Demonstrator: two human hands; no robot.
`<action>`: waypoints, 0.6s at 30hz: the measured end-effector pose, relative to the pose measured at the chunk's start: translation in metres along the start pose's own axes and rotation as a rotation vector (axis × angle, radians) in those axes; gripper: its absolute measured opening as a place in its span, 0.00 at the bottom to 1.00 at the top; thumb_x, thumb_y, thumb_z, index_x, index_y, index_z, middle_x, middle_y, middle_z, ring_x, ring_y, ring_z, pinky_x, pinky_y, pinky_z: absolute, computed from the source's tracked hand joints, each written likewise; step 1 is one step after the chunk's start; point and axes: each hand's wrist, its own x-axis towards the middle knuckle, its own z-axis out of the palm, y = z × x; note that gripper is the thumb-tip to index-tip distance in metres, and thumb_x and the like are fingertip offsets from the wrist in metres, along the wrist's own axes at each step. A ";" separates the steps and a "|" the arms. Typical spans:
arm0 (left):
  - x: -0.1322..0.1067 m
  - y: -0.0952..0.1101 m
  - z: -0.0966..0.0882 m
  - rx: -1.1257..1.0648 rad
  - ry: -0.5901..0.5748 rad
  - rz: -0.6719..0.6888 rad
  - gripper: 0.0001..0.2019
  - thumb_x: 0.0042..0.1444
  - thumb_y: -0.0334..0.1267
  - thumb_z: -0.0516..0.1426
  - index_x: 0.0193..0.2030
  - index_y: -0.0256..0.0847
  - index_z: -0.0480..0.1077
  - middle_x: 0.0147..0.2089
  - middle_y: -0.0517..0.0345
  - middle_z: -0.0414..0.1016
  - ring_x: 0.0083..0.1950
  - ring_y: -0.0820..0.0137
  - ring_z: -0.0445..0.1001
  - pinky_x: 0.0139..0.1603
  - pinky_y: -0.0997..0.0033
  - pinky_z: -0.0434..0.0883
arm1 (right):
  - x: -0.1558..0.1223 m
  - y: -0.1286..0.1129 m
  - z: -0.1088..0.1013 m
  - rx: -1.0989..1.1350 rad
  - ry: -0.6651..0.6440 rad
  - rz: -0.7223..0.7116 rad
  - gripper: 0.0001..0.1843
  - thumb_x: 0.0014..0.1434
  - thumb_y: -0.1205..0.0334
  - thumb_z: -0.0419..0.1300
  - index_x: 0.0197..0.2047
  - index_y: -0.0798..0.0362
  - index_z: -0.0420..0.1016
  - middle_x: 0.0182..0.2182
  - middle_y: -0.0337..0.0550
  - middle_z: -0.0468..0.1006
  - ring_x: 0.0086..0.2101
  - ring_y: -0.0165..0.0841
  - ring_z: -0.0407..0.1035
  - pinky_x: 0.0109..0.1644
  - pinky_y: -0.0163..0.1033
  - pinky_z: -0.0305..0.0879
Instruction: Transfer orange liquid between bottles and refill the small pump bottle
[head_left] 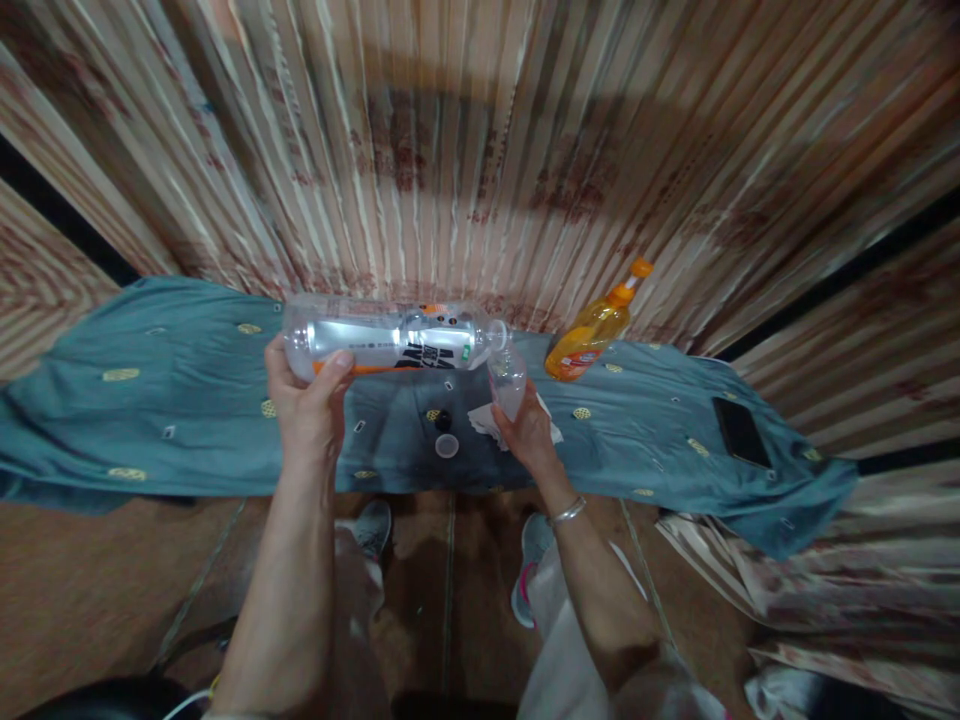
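Observation:
My left hand (304, 395) grips the base end of a large clear plastic bottle (390, 340) with a black and white label, held on its side with its mouth pointing right. That mouth meets the top of a small clear bottle (508, 378), which my right hand (529, 430) holds upright from below. Both are above a table covered with a teal cloth (150, 400). On the cloth under the bottles lie a small black cap (443, 420), a pale round cap (447, 446) and a white tissue (487, 420).
An orange bottle (592, 335) with an orange spout cap stands on the cloth to the right. A black phone (741, 432) lies near the table's right end. Striped curtains hang behind the table. My shoes (373, 527) show on the brown floor below.

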 end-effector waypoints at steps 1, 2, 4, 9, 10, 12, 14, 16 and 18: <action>0.000 -0.001 -0.001 0.003 -0.007 0.005 0.31 0.31 0.37 0.76 0.43 0.44 0.70 0.36 0.68 0.77 0.33 0.75 0.75 0.34 0.74 0.74 | 0.000 0.000 0.000 0.004 0.002 0.000 0.36 0.62 0.57 0.60 0.68 0.64 0.59 0.53 0.71 0.81 0.52 0.55 0.78 0.57 0.65 0.74; 0.001 -0.002 -0.002 0.008 -0.012 0.007 0.31 0.31 0.38 0.76 0.44 0.44 0.70 0.36 0.68 0.77 0.33 0.75 0.74 0.34 0.74 0.74 | 0.000 -0.001 -0.001 0.008 0.003 0.002 0.35 0.62 0.56 0.60 0.68 0.64 0.59 0.53 0.71 0.81 0.52 0.55 0.78 0.58 0.65 0.74; 0.001 -0.004 -0.004 0.012 -0.021 0.007 0.32 0.32 0.39 0.76 0.45 0.44 0.70 0.36 0.67 0.76 0.33 0.75 0.74 0.34 0.74 0.74 | 0.000 -0.001 -0.001 0.016 0.006 0.009 0.35 0.62 0.56 0.60 0.68 0.63 0.60 0.53 0.71 0.81 0.51 0.54 0.79 0.57 0.65 0.74; 0.002 -0.004 -0.004 0.002 -0.002 0.003 0.33 0.30 0.38 0.77 0.44 0.45 0.70 0.37 0.67 0.77 0.34 0.74 0.75 0.33 0.75 0.74 | 0.000 -0.002 -0.002 0.024 0.014 0.018 0.36 0.62 0.56 0.60 0.69 0.61 0.59 0.54 0.68 0.81 0.52 0.54 0.79 0.58 0.65 0.74; 0.002 -0.004 -0.004 0.000 0.004 -0.001 0.33 0.29 0.38 0.77 0.44 0.44 0.70 0.37 0.67 0.77 0.34 0.74 0.75 0.32 0.75 0.73 | 0.000 -0.003 -0.002 0.025 0.015 0.017 0.36 0.62 0.56 0.60 0.69 0.62 0.59 0.54 0.69 0.81 0.52 0.54 0.78 0.59 0.65 0.74; 0.002 -0.004 -0.004 0.003 -0.001 -0.004 0.34 0.28 0.38 0.77 0.44 0.44 0.70 0.37 0.68 0.77 0.33 0.76 0.74 0.32 0.77 0.72 | 0.000 -0.003 -0.002 0.026 0.012 0.017 0.36 0.62 0.57 0.60 0.69 0.63 0.59 0.54 0.71 0.81 0.52 0.54 0.79 0.59 0.64 0.74; 0.003 -0.004 -0.005 0.021 -0.023 0.000 0.34 0.29 0.39 0.78 0.44 0.44 0.69 0.37 0.68 0.76 0.33 0.76 0.74 0.34 0.76 0.72 | 0.000 -0.003 -0.001 0.024 0.004 0.022 0.36 0.61 0.57 0.61 0.69 0.64 0.59 0.54 0.71 0.80 0.52 0.55 0.79 0.58 0.63 0.74; 0.003 -0.003 -0.005 0.031 -0.036 0.006 0.33 0.30 0.40 0.78 0.44 0.44 0.69 0.37 0.68 0.76 0.35 0.75 0.75 0.35 0.75 0.73 | 0.000 -0.003 -0.001 0.022 -0.001 0.027 0.36 0.61 0.57 0.61 0.69 0.63 0.59 0.54 0.71 0.81 0.52 0.55 0.79 0.58 0.63 0.74; 0.003 -0.002 -0.004 0.024 -0.026 0.007 0.33 0.30 0.40 0.77 0.43 0.44 0.69 0.36 0.68 0.76 0.34 0.74 0.75 0.34 0.75 0.72 | 0.000 -0.003 -0.001 0.025 -0.005 0.030 0.37 0.61 0.58 0.62 0.69 0.63 0.59 0.54 0.71 0.81 0.52 0.56 0.78 0.58 0.64 0.74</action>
